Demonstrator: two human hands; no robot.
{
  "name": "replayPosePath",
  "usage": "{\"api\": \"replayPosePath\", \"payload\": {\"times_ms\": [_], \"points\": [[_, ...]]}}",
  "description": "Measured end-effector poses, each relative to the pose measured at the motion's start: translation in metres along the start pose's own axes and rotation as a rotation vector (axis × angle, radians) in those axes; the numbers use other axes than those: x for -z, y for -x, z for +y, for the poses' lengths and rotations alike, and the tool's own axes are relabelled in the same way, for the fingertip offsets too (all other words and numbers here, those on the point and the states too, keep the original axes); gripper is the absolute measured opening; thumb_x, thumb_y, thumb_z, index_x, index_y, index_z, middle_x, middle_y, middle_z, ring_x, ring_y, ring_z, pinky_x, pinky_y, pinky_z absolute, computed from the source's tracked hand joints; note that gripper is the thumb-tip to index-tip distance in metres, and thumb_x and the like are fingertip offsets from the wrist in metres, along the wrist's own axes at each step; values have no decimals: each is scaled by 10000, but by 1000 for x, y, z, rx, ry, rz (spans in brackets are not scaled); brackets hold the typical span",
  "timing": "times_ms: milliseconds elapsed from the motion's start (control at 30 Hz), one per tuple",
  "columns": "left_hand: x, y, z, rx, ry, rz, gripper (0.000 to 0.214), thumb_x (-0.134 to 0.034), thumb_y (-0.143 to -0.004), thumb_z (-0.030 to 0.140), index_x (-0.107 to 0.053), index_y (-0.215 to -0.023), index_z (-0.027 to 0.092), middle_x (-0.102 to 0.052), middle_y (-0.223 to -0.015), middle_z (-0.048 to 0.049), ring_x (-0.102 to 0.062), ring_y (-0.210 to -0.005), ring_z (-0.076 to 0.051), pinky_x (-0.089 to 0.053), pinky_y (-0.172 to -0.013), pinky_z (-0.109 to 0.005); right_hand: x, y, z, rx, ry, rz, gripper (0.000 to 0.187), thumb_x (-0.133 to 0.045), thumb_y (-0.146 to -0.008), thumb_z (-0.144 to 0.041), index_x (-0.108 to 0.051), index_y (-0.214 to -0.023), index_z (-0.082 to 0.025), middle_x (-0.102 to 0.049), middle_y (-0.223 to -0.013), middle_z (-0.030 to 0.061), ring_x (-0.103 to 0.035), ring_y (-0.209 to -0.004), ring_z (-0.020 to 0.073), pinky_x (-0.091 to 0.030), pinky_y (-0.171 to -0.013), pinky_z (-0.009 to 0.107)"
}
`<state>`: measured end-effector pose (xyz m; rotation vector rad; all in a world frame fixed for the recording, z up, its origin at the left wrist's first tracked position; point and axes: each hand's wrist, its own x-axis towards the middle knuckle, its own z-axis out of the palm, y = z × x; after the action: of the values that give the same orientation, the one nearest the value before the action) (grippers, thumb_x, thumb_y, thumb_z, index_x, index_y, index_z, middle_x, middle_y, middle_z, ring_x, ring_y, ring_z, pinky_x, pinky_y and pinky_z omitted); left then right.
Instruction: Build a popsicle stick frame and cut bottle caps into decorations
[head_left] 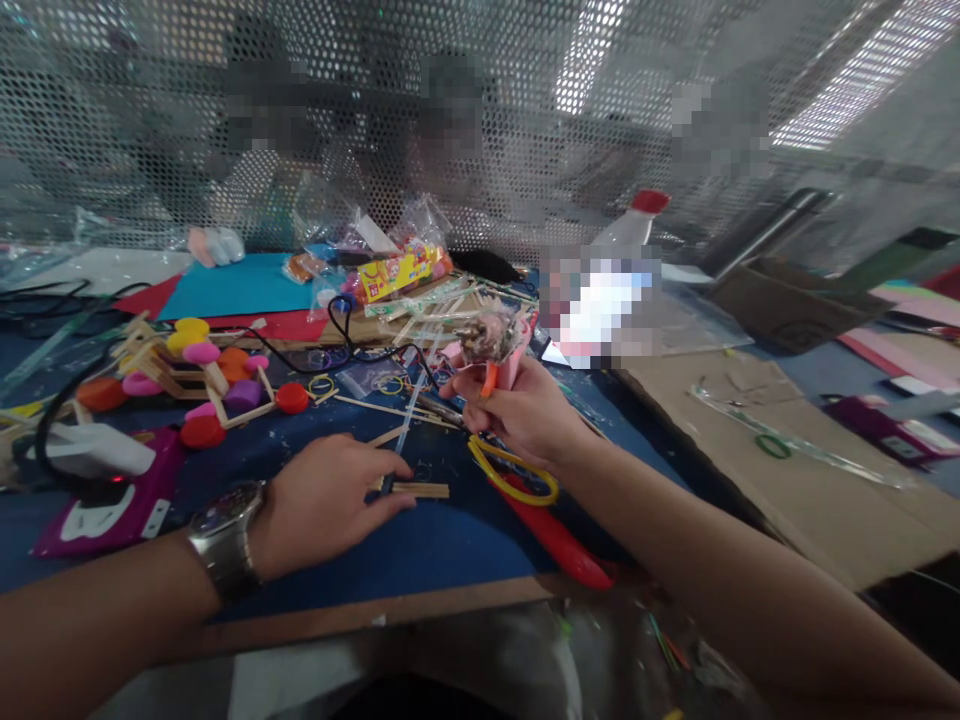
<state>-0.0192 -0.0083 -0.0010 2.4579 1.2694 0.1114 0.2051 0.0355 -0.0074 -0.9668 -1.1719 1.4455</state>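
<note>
My left hand (326, 500), with a metal wristwatch (225, 535) on the wrist, lies on the blue mat (450, 545) and its fingers press together on a few short wooden sticks (416, 489). My right hand (521, 410) is raised above the mat and grips a pink glue gun (499, 350) with an orange trigger, nozzle pointing away from me. A clear glue stick (405, 425) lies just beyond my left fingertips.
A stick frame with colourful foam pieces (195, 380) stands at left. Yellow-handled scissors (514, 470) and a red tool (555, 540) lie under my right wrist. A white adapter (97, 450), black cable, snack packets (397, 270), a glue bottle (626, 235) and cardboard (780, 470) surround them.
</note>
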Motion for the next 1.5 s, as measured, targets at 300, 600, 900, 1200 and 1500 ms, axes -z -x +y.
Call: {"api": "replayPosePath", "payload": {"times_ms": [300, 600, 900, 1200, 1500], "points": [[0, 0, 0, -25, 84, 48, 251, -643, -922, 420, -823, -983, 256, -819, -835, -47, -720, -789, -259, -474, -751, -348, 0, -1, -1, -9, 13, -35, 454, -977, -526, -299, -672, -848, -204, -717, -770, -8, -494, -478, 74, -399, -449, 269], [2, 0, 3, -5, 64, 60, 229, -659, -907, 414, -815, -969, 258, -791, -775, -40, -705, -758, -256, -456, -687, -325, 0, 0, -1, 5, -21, 3, 455, -984, -527, -301, -670, -843, -209, -616, -690, -57, -465, -439, 53, -416, -450, 265], [5, 1, 6, 33, 27, 35, 207, -679, -893, 392, -802, -985, 252, -719, -718, -40, -667, -729, -251, -429, -657, -321, 1, -2, 2, 36, 78, 38, 382, -898, -671, -410, -605, -809, -207, -606, -592, -44, -496, -406, 71, -390, -409, 251], [8, 3, 9, 84, -24, -95, 251, -608, -959, 408, -762, -1068, 243, -718, -826, -55, -664, -851, -282, -404, -724, -355, -1, -2, 0, 61, 137, 52, 353, -928, -600, -336, -635, -742, -199, -677, -703, 4, -513, -450, 84, -430, -450, 281], [7, 1, 8, 33, 24, -84, 229, -583, -962, 385, -736, -1024, 227, -685, -779, -48, -630, -805, -270, -356, -689, -337, 2, -2, 0, 66, 231, 29, 438, -963, -553, -409, -612, -721, -208, -599, -630, -30, -506, -490, 100, -421, -487, 288]]}}
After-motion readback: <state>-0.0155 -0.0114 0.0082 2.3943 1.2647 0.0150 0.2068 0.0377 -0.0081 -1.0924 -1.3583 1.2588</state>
